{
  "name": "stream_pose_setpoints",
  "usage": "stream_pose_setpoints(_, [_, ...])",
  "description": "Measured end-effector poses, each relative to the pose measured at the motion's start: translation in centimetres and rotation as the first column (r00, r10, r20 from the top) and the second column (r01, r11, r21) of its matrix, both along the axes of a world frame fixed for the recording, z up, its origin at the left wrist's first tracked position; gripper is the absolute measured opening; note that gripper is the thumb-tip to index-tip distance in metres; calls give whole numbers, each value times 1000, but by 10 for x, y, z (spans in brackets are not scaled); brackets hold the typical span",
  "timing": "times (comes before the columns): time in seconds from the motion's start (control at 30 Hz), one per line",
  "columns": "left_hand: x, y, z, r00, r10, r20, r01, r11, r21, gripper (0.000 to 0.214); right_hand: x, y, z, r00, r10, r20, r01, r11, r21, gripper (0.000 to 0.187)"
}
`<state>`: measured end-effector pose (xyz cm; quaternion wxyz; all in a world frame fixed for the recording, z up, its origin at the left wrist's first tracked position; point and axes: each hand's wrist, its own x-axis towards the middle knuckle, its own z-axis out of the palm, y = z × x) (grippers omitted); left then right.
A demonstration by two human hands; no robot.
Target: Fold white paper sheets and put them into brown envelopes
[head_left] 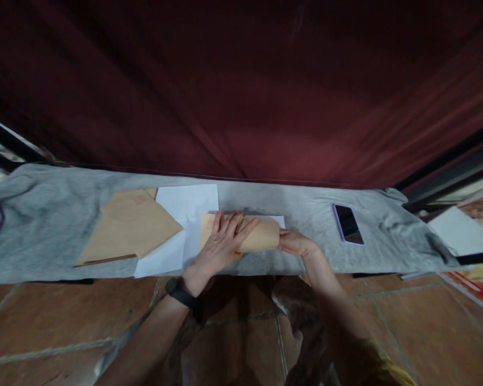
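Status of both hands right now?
Left hand: open, fingers spread on top of the brown envelope.
Right hand: at the envelope's right end; fingertips hidden, grip can't be told.

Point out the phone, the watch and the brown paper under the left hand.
Phone (349, 225): head view, middle of screen.
Watch (182, 295): head view, dark strap.
Brown paper (263, 237): head view, uncovered upper face.

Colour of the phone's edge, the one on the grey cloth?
Light purple, on the phone; shows best in the head view.
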<state>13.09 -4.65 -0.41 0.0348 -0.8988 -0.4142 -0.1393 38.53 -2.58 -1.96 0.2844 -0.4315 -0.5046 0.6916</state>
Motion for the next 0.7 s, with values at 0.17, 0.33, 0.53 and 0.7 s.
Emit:
stream_pose_setpoints(0.17, [-3, 2, -2, 997, 77, -9, -77, 997, -9, 101, 6, 9, -3, 997, -47, 60, 42, 995, 89, 46])
stream_pose_setpoints(0.33, [-7, 3, -4, 998, 70, -7, -70, 997, -13, 101, 9, 15, -3, 999, -16, 31, 11, 989, 147, 38])
stream_pose_setpoints(0.53, [-1, -1, 2, 997, 66, -33, -65, 998, 16, 100, 5, 13, 0, 998, -56, -27, 57, 996, 68, 40])
stream_pose_setpoints(0.7, [5, -2, 8, 998, 48, -42, -47, 999, 16, 104, 6, 11, 2, 984, -143, -107, 139, 989, -47, 48])
